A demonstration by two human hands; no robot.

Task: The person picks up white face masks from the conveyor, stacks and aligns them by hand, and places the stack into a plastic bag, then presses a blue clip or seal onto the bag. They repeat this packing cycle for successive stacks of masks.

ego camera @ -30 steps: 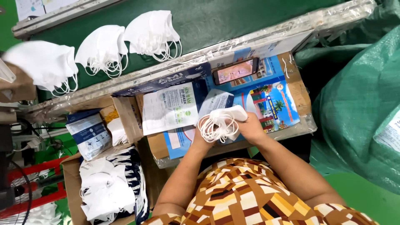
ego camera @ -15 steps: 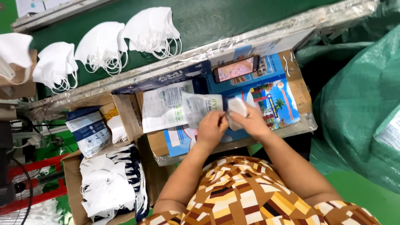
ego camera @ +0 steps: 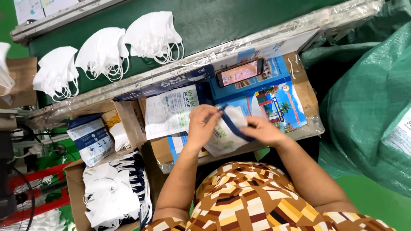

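Observation:
Both my hands work on a clear plastic pouch (ego camera: 225,132) with a dark blue strip, holding white masks. My left hand (ego camera: 201,125) grips the pouch's upper left edge, my right hand (ego camera: 262,129) holds its right side. They rest over a small worktop (ego camera: 299,92) covered with blue printed sheets. A stack of flat printed pouches (ego camera: 168,112) lies just left of my left hand. A phone (ego camera: 239,72) with a lit screen lies above my hands.
Three bundles of white masks (ego camera: 105,53) ride on a green conveyor belt (ego camera: 222,21) behind the worktop. A cardboard box of white masks (ego camera: 112,194) stands at lower left, with more pouches (ego camera: 90,137) above it. Large green sacks (ego camera: 372,107) fill the right.
A bundle of white masks held in my hands one second ago has gone into the pouch. My hands now grip the pouch's edges. The masks on the belt have shifted right.

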